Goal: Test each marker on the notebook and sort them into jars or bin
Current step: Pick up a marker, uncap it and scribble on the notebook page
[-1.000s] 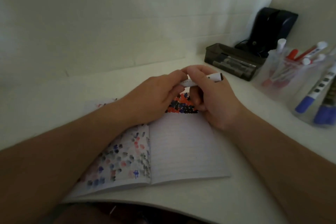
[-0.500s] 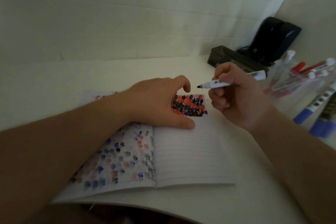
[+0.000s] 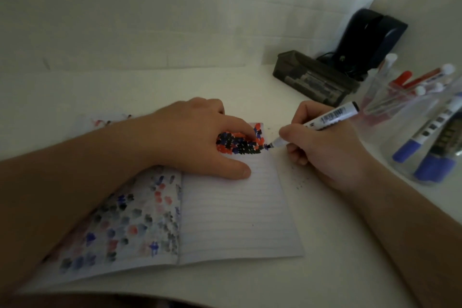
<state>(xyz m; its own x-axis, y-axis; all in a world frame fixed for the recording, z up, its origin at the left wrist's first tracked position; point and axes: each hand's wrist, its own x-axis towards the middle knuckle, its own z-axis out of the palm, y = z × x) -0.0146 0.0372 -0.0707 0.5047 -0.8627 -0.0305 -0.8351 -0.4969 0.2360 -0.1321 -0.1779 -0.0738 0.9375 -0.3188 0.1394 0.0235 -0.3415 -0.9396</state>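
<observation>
Black-tipped marker (image 3: 322, 123) slants down-left in the right hand (image 3: 322, 147), fingers curled round its barrel, tip touching the notebook (image 3: 237, 215) page's right edge. Left hand (image 3: 197, 137) presses flat beside it. Jars (image 3: 410, 117) stand nearer the right hand.

Notebook (image 3: 237, 212) right page: white, pale ruled lines, dense red, blue and black blots at its top.
Left page: faded blue, red and grey dabs.
Marker (image 3: 325, 120): white barrel, black print, black cap end.
Jars (image 3: 390, 97), right edge: clear; red-capped and blue-capped markers.
Bin (image 3: 312, 77): dark, translucent.
Table (image 3: 337, 270): white.
</observation>
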